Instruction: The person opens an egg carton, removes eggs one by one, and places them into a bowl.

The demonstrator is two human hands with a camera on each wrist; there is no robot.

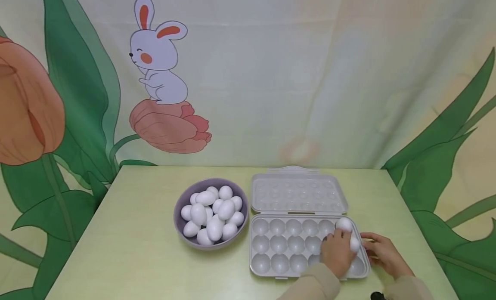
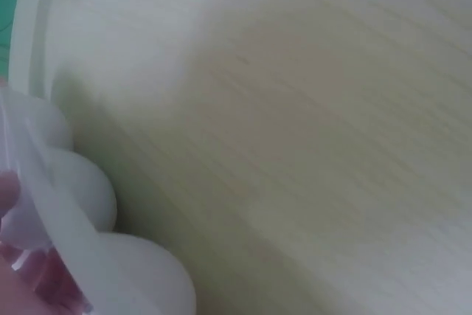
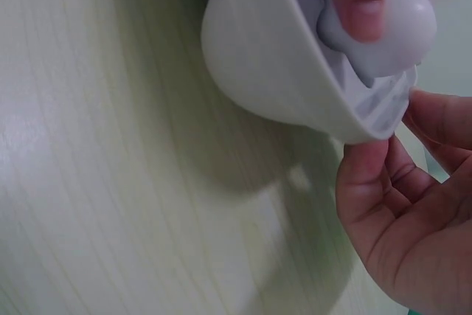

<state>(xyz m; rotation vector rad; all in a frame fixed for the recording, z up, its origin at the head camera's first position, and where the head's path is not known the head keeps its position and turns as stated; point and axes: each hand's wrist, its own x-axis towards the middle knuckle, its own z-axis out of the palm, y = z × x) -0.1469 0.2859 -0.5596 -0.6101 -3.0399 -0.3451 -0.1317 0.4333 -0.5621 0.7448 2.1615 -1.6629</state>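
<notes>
A grey-white plastic egg carton (image 1: 270,274) stands with its hinged lid (image 1: 298,192) laid back behind it. My left hand (image 1: 338,253) reaches over the right-hand cups. Its fingers hold a white egg (image 1: 354,244), with the thumb (image 3: 365,16) against the shell in the right wrist view. Another white egg (image 1: 343,224) sits in the back right corner cup. At the carton's right end, my right hand (image 1: 383,252) grips the rim between fingertips. The left wrist view catches the rounded undersides of the cups (image 2: 151,271) and part of a hand at its left edge.
A mauve bowl (image 1: 179,233) heaped with white eggs (image 1: 215,227) stands left of the carton. The pale wood-grain tabletop (image 1: 128,235) extends to a printed cloth backdrop (image 1: 248,97). A small black object (image 1: 377,295) shows by the right sleeve.
</notes>
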